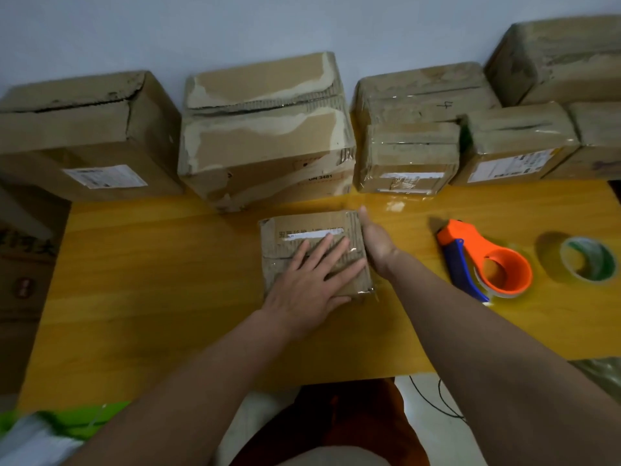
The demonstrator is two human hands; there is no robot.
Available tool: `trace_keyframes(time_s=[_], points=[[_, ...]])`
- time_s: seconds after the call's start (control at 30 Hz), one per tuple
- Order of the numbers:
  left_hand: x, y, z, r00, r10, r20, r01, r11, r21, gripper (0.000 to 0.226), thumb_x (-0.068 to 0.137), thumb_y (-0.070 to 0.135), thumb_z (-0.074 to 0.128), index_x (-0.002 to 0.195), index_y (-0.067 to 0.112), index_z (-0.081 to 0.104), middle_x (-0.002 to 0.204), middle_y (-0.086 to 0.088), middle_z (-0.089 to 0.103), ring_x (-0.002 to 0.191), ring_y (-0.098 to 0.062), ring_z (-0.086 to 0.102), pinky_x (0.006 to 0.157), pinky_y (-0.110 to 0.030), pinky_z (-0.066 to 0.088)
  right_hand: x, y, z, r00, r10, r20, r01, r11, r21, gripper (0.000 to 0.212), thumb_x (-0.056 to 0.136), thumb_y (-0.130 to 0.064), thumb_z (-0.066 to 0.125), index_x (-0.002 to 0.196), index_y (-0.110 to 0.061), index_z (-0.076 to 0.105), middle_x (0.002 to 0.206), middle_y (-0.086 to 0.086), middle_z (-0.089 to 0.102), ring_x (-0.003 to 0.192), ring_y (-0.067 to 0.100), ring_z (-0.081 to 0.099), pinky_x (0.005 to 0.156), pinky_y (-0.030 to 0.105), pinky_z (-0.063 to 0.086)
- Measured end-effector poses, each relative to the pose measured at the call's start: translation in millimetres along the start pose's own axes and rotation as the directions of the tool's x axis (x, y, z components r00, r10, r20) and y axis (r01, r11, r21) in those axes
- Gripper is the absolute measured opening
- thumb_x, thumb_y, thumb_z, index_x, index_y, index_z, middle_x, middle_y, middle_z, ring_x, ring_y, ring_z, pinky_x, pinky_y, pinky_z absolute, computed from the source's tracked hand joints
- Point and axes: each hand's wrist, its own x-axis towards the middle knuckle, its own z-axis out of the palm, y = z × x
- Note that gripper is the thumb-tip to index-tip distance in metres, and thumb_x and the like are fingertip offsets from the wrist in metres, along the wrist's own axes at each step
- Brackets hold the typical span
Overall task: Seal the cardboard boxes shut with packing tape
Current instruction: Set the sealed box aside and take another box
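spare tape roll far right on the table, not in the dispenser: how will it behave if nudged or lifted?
The spare tape roll lies flat on the table, so a nudge would probably slide it, not roll it. Set on edge, it would likely roll. Its glossy surface may be slippery to grip. The open core looks wide enough to hook fingers through, and it is probably light.

Parcel-packing room: stacked boxes (265,129), tape dispenser (484,260)

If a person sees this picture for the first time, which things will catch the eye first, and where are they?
First, the two bare hands at the centre: the left hand lies flat on the small brown cardboard box, and the right hand rests against its right side. Next, the bright orange and blue tape dispenser lies to the right on the yellow wooden table. Larger cardboard boxes line the wall behind.
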Motion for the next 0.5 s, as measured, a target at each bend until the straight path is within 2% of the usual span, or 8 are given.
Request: trace_keyframes(time_s=[0.03, 0.1, 0.13, 0.2, 0.3, 0.37, 0.43, 0.5], points=[[-0.2, 1.1, -1.1, 1.000, -0.018, 0.001, 0.018, 1.000, 0.008, 0.066, 0.095, 0.060, 0.011, 0.153, 0.030, 0.002, 0.162, -0.005, 0.003, 0.150, -0.025, -0.002, 0.120, -0.047, 0.004, -3.5, 11.1, -4.7, 0.999, -0.028, -0.024, 0.028, 0.999, -0.017, 0.057, 0.101, -0.053, 0.022, 0.108, -0.018, 0.066, 0.115, 0.005, 0.066, 0.107, 0.021, 0.061, 0.094, 0.038, 0.046], [0.1, 3.9, -1.0, 0.999, -0.054, -0.004, 0.054, 0.998, 0.028, 0.073, 0.094, 0.061, 0.008, 0.152, 0.020, -0.007, 0.162, -0.005, -0.005, 0.148, -0.022, -0.012, 0.121, -0.042, -0.002, -17.6, 37.2, -10.1, 0.969, -0.151, -0.196, 0.167, 0.984, 0.069, 0.047, 0.103, -0.044, 0.022, 0.127, -0.022, 0.056, 0.133, 0.000, 0.056, 0.123, 0.016, 0.050, 0.105, 0.035, 0.038], [0.5, 6.1, -1.5, 0.997, -0.073, -0.006, 0.073, 0.997, 0.021, 0.075, 0.094, 0.061, 0.010, 0.151, 0.017, -0.010, 0.162, -0.005, -0.009, 0.148, -0.021, -0.015, 0.121, -0.039, -0.005, -27.2, 50.4, -9.0, 0.941, -0.210, -0.267, 0.254, 0.957, 0.142, 0.046, 0.103, -0.043, 0.023, 0.130, -0.021, 0.054, 0.136, -0.001, 0.054, 0.127, 0.014, 0.048, 0.109, 0.034, 0.036], [1.1, 10.8, -3.8, 0.995, -0.099, -0.021, 0.098, 0.995, -0.014, 0.076, 0.094, 0.059, 0.016, 0.149, 0.016, -0.013, 0.160, -0.004, -0.014, 0.147, -0.019, -0.017, 0.120, -0.036, -0.009, -47.4, 67.6, 5.0, 0.910, -0.257, -0.326, 0.350, 0.896, 0.272, 0.050, 0.103, -0.044, 0.022, 0.122, -0.019, 0.061, 0.129, -0.001, 0.061, 0.122, 0.011, 0.054, 0.105, 0.031, 0.041], [1.0, 15.7, -4.7, 0.994, -0.108, -0.002, 0.107, 0.993, -0.042, 0.072, 0.096, 0.056, 0.020, 0.149, 0.019, -0.013, 0.159, -0.001, -0.017, 0.146, -0.017, -0.020, 0.118, -0.033, -0.012, -51.3, 66.4, 28.3, 0.897, -0.114, -0.427, 0.305, 0.858, 0.413, 0.060, 0.104, -0.043, 0.021, 0.111, -0.009, 0.070, 0.112, 0.005, 0.071, 0.107, 0.016, 0.065, 0.093, 0.031, 0.050], [0.7, 15.8, -3.9, 0.994, -0.113, -0.009, 0.112, 0.992, -0.050, 0.068, 0.096, 0.054, 0.018, 0.151, 0.022, -0.006, 0.159, 0.000, -0.013, 0.147, -0.017, -0.017, 0.119, -0.033, -0.009, -44.0, 59.3, 32.2, 0.892, 0.008, -0.452, 0.253, 0.820, 0.514, 0.061, 0.104, -0.042, 0.024, 0.106, -0.005, 0.072, 0.105, 0.008, 0.072, 0.102, 0.021, 0.067, 0.087, 0.032, 0.053], [0.7, 15.6, -3.0, 0.992, -0.120, -0.032, 0.118, 0.992, -0.053, 0.065, 0.096, 0.054, 0.015, 0.152, 0.023, 0.000, 0.159, 0.000, -0.009, 0.147, -0.017, -0.013, 0.119, -0.034, -0.006, -40.4, 56.8, 31.3, 0.901, 0.052, -0.431, 0.215, 0.808, 0.548, 0.059, 0.103, -0.042, 0.028, 0.104, -0.004, 0.072, 0.101, 0.010, 0.073, 0.095, 0.021, 0.068, 0.078, 0.029, 0.054], [0.9, 16.3, -3.5, 0.993, -0.122, -0.003, 0.121, 0.990, -0.067, 0.064, 0.096, 0.054, 0.012, 0.150, 0.026, -0.007, 0.156, 0.001, -0.016, 0.145, -0.016, -0.019, 0.118, -0.033, -0.010, -41.2, 60.8, 32.4, 0.893, 0.087, -0.443, 0.196, 0.809, 0.554, 0.056, 0.103, -0.041, 0.031, 0.100, -0.003, 0.072, 0.094, 0.010, 0.072, 0.087, 0.021, 0.068, 0.070, 0.025, 0.054]])
